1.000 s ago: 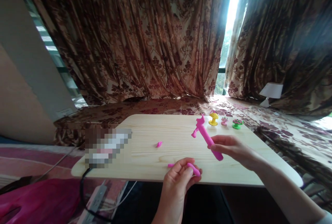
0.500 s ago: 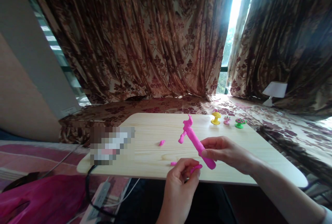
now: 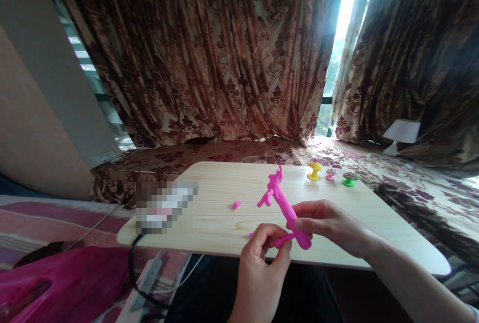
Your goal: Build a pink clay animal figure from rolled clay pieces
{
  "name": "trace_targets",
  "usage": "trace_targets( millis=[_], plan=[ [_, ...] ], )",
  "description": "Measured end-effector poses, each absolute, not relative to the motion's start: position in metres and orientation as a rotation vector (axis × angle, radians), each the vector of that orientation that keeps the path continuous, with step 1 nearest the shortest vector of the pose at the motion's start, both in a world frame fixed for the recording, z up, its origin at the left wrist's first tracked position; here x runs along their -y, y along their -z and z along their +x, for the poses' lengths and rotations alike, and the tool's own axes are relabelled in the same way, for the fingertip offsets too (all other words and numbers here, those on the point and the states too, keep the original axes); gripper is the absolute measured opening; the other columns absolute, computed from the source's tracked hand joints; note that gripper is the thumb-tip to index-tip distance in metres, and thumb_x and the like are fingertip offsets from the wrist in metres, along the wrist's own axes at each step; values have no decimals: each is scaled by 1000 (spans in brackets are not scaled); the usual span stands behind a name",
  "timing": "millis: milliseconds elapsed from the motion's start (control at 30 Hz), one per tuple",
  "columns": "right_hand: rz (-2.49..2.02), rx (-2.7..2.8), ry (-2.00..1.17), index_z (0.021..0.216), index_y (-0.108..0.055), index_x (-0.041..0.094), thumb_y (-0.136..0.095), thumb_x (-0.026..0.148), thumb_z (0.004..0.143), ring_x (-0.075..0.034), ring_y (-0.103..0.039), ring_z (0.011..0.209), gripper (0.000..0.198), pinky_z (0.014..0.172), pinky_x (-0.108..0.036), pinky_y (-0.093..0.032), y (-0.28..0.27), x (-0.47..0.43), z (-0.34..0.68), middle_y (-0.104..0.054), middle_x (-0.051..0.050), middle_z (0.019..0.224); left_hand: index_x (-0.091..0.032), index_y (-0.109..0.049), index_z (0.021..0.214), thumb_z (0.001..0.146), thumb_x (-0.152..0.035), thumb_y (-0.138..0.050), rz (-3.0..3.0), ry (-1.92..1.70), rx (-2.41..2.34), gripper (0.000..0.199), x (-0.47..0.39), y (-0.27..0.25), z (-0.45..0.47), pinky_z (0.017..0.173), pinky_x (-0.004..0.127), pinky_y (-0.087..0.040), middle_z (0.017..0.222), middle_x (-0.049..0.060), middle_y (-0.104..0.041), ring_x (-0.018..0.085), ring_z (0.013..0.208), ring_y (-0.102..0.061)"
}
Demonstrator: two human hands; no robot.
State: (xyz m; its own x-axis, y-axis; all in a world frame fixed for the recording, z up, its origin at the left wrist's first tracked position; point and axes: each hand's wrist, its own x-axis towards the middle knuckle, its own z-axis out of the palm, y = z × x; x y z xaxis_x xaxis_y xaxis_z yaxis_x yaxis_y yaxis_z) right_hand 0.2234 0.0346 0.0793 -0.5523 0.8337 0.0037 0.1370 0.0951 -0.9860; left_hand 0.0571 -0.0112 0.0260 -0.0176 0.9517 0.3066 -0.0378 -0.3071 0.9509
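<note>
A long pink clay figure (image 3: pixel 285 206), with small knobs and branches at its upper end, is tilted above the table. My right hand (image 3: pixel 325 221) pinches it near its lower end, fingers behind and thumb in front. Close to that end, my left hand (image 3: pixel 264 258) holds a small pink clay strip (image 3: pixel 283 241) between thumb and fingers. The strip's tip meets or nearly meets the figure; I cannot tell which. A small pink clay lump (image 3: pixel 236 205) lies on the table, and another pink piece (image 3: pixel 251 235) is partly hidden behind my left hand.
On the pale wooden table (image 3: pixel 217 178) stand a yellow clay model (image 3: pixel 314 170), a small pink one (image 3: pixel 331 174) and a green one (image 3: pixel 351 179) at the back right. A blurred-out object (image 3: pixel 164 208) with a black cable (image 3: pixel 131 268) lies at the left. A white lamp (image 3: pixel 402 131) stands beyond.
My left hand has brought the pink strip up to the figure's lower end. The figure has turned a little in my right hand, showing its side branches differently. The view has shifted slightly.
</note>
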Motion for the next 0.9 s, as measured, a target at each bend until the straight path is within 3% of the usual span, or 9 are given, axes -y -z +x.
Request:
trace_targets(
  millis=[333, 467, 667, 900],
  plan=[
    [-941, 1734, -1546, 104, -67, 15, -67, 43, 74, -15, -55, 73, 41, 69, -28, -44, -80, -30, 217, -66, -4, 82, -18, -59, 81, 78, -17, -60, 1392, -1476, -1004, 4, 14, -27, 60, 79, 26, -46, 85, 4, -63, 18, 82, -60],
    [-922, 1740, -1512, 102, -68, 16, -66, 40, 77, -12, -52, 68, 35, 64, -24, -41, -81, -31, 220, -63, -2, 79, -19, -60, 93, 70, -20, -70, 1164, -1472, -904, 25, 11, -23, 57, 75, 25, -46, 89, 4, -65, 16, 80, -60],
    [-888, 1760, -1504, 102, -68, 16, -65, 37, 78, -11, -51, 68, 31, 64, -24, -40, -83, -28, 218, -62, -1, 78, -12, -66, 84, 69, -42, -69, 791, -1321, -795, 34, 5, -12, 55, 63, 26, -44, 67, 4, -64, 12, 59, -55],
    [-875, 1719, -1532, 100, -69, 17, -66, 35, 78, -12, -54, 72, 28, 68, -24, -43, -81, -26, 212, -65, -1, 81, -13, -68, 75, 63, -38, -75, 798, -1361, -786, 29, 11, -16, 60, 63, 24, -40, 59, 1, -61, 10, 59, -51]
  ],
)
